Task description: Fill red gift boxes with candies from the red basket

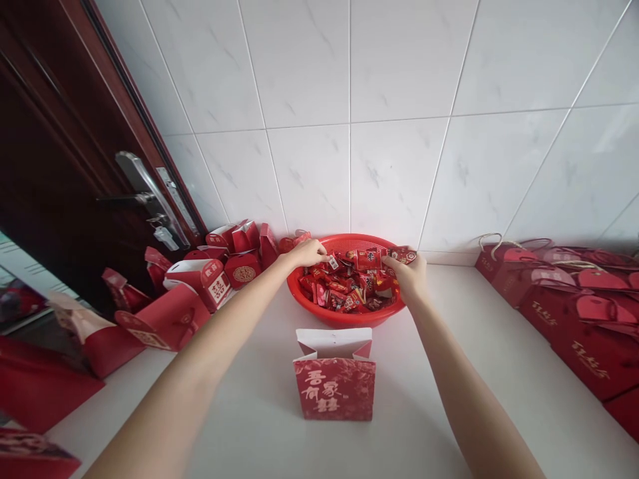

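Far left, red gift boxes (172, 316) crowd the table (259, 412), some gaping open. Next, the left hand (309, 253) is at the rim of the red plastic basket (344, 320), fingers bunched by the wrapped candies (349, 287) inside; whether it grips one, I can't tell! Just in front stands an open-topped paper box (335, 390), upright. Over the basket's right side, the right hand (410, 274) pinches a red candy packet (401, 254). Far right, gift bags (564, 326) in rows. Danger here: a loose pinch could drop that packet, or a low forearm could topple the box.
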`<state>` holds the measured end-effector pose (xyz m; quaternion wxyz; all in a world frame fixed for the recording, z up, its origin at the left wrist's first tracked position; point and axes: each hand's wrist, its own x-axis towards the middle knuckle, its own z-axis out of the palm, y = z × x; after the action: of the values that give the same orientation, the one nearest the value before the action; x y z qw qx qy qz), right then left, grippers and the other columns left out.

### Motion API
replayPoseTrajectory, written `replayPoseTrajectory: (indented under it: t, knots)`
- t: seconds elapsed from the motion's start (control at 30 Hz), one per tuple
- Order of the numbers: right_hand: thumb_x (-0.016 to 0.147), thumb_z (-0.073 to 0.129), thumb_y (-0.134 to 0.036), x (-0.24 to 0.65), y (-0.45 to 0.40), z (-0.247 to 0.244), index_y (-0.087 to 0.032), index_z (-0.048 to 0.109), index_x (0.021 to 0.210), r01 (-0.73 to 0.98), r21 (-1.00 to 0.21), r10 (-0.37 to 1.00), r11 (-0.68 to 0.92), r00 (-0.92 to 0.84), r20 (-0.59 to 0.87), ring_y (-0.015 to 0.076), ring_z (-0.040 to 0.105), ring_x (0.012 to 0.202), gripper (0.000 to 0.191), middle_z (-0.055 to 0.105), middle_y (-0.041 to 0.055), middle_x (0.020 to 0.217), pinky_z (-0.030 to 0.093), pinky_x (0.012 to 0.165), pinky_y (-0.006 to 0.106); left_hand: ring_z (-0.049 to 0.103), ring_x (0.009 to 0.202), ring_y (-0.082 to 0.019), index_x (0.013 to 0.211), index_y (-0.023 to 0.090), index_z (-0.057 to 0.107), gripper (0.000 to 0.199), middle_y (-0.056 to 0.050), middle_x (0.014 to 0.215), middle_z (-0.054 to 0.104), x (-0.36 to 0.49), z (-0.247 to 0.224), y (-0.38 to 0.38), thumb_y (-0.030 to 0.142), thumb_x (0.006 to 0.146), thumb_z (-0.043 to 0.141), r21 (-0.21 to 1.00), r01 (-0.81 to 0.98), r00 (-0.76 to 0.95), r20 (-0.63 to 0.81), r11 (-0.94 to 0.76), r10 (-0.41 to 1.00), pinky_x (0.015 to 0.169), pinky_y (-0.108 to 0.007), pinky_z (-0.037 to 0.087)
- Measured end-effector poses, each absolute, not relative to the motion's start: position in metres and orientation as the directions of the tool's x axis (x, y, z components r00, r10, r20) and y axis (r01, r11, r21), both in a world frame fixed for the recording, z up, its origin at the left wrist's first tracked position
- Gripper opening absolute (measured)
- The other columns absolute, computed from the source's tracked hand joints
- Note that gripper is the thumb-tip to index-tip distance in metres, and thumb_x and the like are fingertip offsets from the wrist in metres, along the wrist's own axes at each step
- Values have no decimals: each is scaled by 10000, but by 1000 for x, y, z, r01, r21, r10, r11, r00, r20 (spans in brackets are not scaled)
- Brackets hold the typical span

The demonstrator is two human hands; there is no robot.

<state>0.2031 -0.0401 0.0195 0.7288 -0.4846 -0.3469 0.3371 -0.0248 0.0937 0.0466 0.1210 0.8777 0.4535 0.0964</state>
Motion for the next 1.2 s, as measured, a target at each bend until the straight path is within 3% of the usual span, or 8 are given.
replayPoseTrajectory:
  t: [0.1, 0.37, 0.53, 0.67, 0.83, 1.03, 1.1, 1.2]
  knots:
    - [486, 812, -278, 203, -39, 18, -213, 585, 654, -153, -939, 824, 309, 536, 184, 199, 637, 591, 290, 638, -25, 594, 536, 556, 329, 342, 516, -120, 473, 205, 391, 420, 47, 517, 346, -26, 44, 89, 390, 780, 609, 426, 716, 572, 97, -553, 815, 579, -280, 264]
    - [500, 816, -265, 203, -40, 19, -213, 603, 662, -155, -945, 839, 289, 517, 172, 194, 637, 563, 273, 654, -25, 585, 536, 546, 323, 287, 518, -108, 521, 218, 339, 413, 54, 537, 296, -18, 42, 75, 451, 761, 580, 619, 579, 563, 168, -531, 809, 549, -281, 242]
    - [501, 848, -298, 204, -41, 19, -213, 618, 662, -125, -941, 847, 315, 485, 219, 205, 644, 577, 293, 658, -16, 576, 541, 575, 336, 311, 543, -110, 541, 210, 397, 366, 57, 544, 325, -10, 37, 69, 460, 747, 568, 731, 441, 537, 250, -520, 806, 559, -266, 281]
    - [514, 878, -342, 202, -44, 22, -202, 648, 684, -226, -931, 876, 288, 455, 160, 225, 666, 561, 319, 687, 16, 560, 551, 551, 344, 320, 541, -101, 530, 204, 401, 346, 58, 548, 344, -5, 37, 64, 427, 723, 580, 785, 380, 493, 275, -489, 825, 556, -259, 286]
    - [501, 886, -331, 201, -47, 25, -189, 672, 671, -276, -916, 883, 292, 445, 148, 217, 671, 553, 309, 703, 29, 565, 574, 558, 340, 358, 521, -105, 522, 210, 346, 353, 56, 514, 349, -3, 37, 60, 357, 776, 542, 654, 547, 441, 306, -523, 844, 544, -256, 310]
    - [484, 905, -347, 201, -44, 24, -204, 635, 641, -254, -925, 889, 282, 432, 153, 187, 627, 508, 343, 672, 5, 535, 547, 528, 318, 551, 647, -167, 654, 211, 537, 109, 6, 642, 612, -1, 42, 60, 247, 746, 582, 389, 755, 432, 310, -528, 847, 592, -275, 378]
    - [485, 907, -359, 201, -44, 25, -209, 624, 630, -231, -931, 887, 282, 434, 161, 180, 610, 498, 352, 656, -4, 523, 533, 520, 314, 595, 689, -185, 705, 211, 605, 36, -16, 717, 678, 2, 43, 59, 192, 733, 594, 281, 792, 479, 262, -542, 837, 607, -287, 387]
    - [485, 907, -362, 201, -44, 25, -206, 620, 604, -205, -940, 885, 272, 438, 160, 172, 594, 495, 348, 647, -2, 514, 511, 508, 302, 647, 716, -207, 638, 202, 641, 132, -45, 741, 722, 14, 42, 60, 93, 699, 599, 147, 793, 579, 118, -591, 806, 647, -300, 424]
